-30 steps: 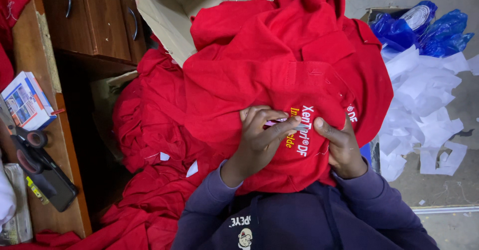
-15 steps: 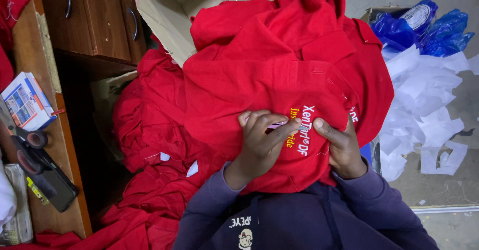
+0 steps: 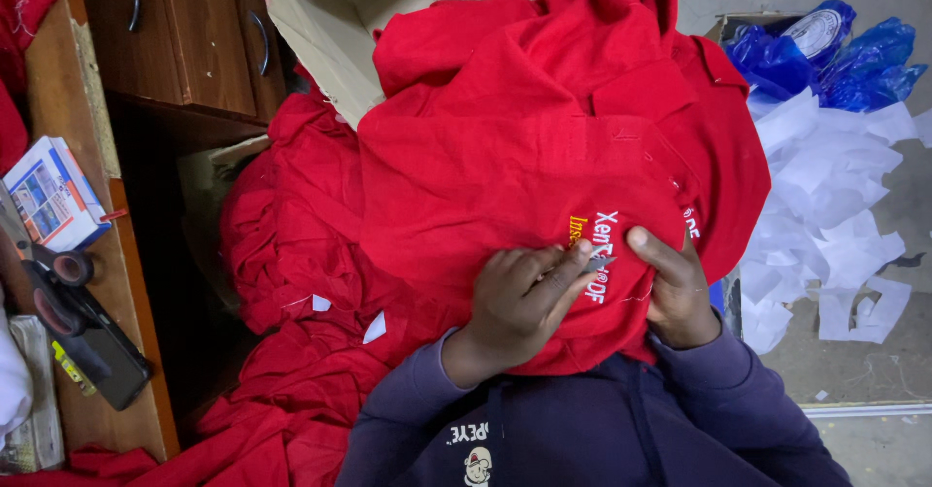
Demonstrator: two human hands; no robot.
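The shirt [image 3: 544, 157] lies spread across the person's lap, and everything else sits around it. On the shirt's near edge rest both hands: the left hand [image 3: 515, 302] and, just right of it, the right hand [image 3: 675, 288], with a small metal tool [image 3: 594, 262] between them. Behind the shirt stands an open cardboard box [image 3: 330, 21]. Left of the shirt, a heap of garments [image 3: 291, 244] spills to the floor. Further left stands the worktop [image 3: 58, 79], carrying a booklet [image 3: 49, 196], scissors [image 3: 53, 288] and a phone [image 3: 102, 351]. Right of the shirt lie paper scraps [image 3: 835, 215], with plastic bags [image 3: 825, 50] behind them.
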